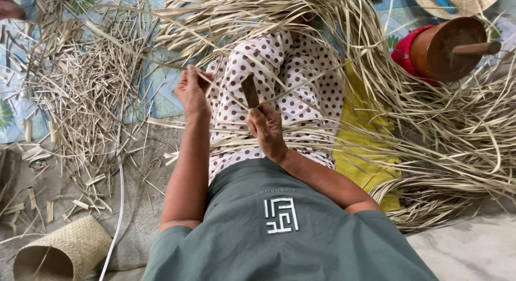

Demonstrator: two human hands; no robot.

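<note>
The right hand is clamped on a small blade at center; the left hand, at 10 o'clock from it, pinches a pale straw strip. A woven basket lies on its side at 7 o'clock, nothing visible inside.

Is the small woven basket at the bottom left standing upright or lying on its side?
On its side. The small tan woven basket lies on the grey floor with its open mouth facing lower left, its dark inside visible.

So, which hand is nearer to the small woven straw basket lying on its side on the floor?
Left. The left hand is above the small woven straw basket, on its side of the lap; the right hand, holding a flat blade, is further right.
</note>
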